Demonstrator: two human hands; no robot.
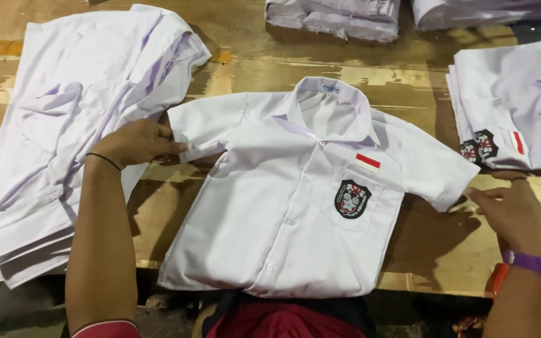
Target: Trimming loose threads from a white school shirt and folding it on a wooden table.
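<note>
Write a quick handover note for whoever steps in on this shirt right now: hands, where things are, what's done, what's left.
Left hand: pinching the cuff of one short sleeve of the white button-up school shirt with a black crest pocket.
Right hand: fingertips at the hem of the other sleeve; whether it grips cannot be told.
The shirt lies face up, buttoned, both sleeves spread, on the worn wooden table.
Done: folded white shirts are stacked at the right and at the far edge.
Left: this shirt is not yet folded; a loose pile of white shirts lies to the left, unfolded.

Black wristband point(104, 161), purple watch strap point(536, 263)
</note>
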